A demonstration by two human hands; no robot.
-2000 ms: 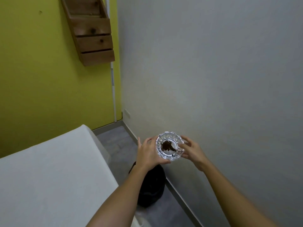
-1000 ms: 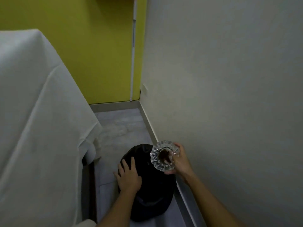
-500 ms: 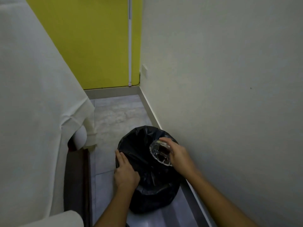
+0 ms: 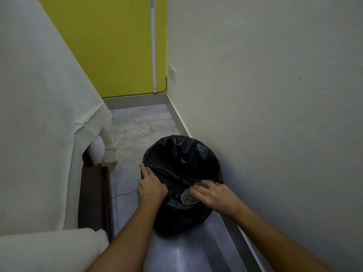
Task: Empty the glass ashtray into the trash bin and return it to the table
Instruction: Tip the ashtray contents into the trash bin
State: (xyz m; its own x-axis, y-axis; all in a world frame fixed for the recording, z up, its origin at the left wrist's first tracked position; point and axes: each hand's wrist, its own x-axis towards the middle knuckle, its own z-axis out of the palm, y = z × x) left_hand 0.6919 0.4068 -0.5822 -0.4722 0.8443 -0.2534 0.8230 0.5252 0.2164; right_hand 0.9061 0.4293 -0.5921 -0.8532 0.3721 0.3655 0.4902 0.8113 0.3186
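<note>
A trash bin lined with a black bag (image 4: 182, 154) stands on the floor against the right wall. My right hand (image 4: 215, 195) grips the glass ashtray (image 4: 187, 197) and holds it tipped over inside the bin's near right rim; my fingers hide most of the glass and its contents cannot be seen. My left hand (image 4: 150, 185) rests on the bin's left rim, fingers pressing the black bag. The table (image 4: 39, 95), draped in a white cloth, rises on the left.
The white wall (image 4: 275, 95) runs close along the right of the bin. A yellow wall (image 4: 110, 46) closes the far end of the narrow grey tiled floor (image 4: 141, 122). A dark wooden panel (image 4: 94, 195) shows under the cloth.
I have bent lower over the bin. My right hand carried the ashtray down from chest height into the bin's mouth and tipped it. My left hand let go of it and took the bin's rim.
</note>
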